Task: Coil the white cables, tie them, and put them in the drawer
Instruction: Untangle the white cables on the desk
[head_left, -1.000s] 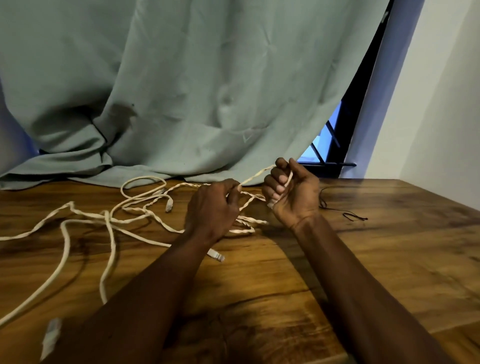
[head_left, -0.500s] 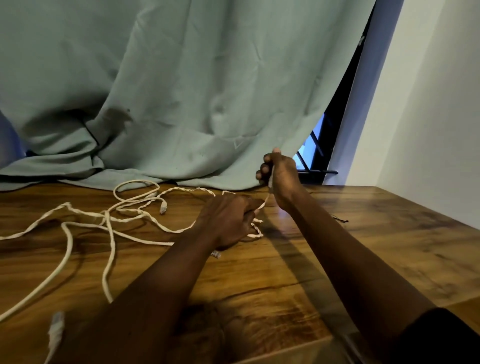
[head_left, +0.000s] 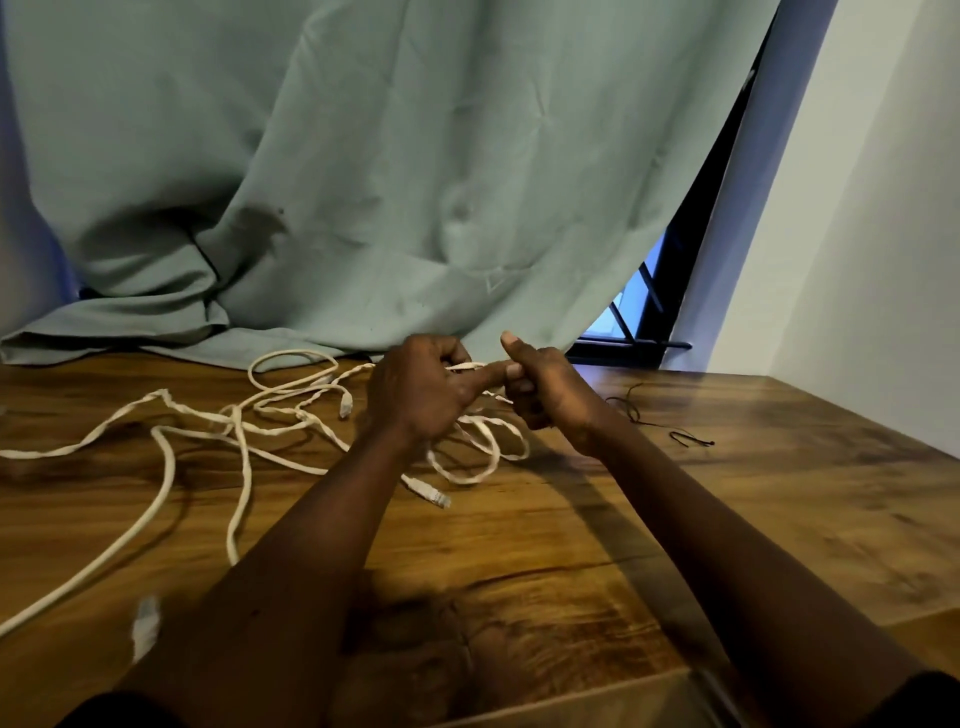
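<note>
Your left grip (head_left: 415, 395) and right grip (head_left: 545, 395) curl tight around the thin white twisted cable (head_left: 235, 418), with loose loops just below them. Left of them, slack crosses itself on the brown wooden counter (head_left: 727, 493); pulling may knot it.

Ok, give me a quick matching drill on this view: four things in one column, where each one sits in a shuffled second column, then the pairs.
Things:
1. white cable
2. black cord
3. green curtain
4. cable plug

Places:
A. on the table, right of the right hand
B. draped onto the table's far edge
C. on the wood, just nearer the person than the left hand
D. gripped in both hands, the rest sprawled to the left

Pairs: 1-D, 2-A, 3-B, 4-C
</note>
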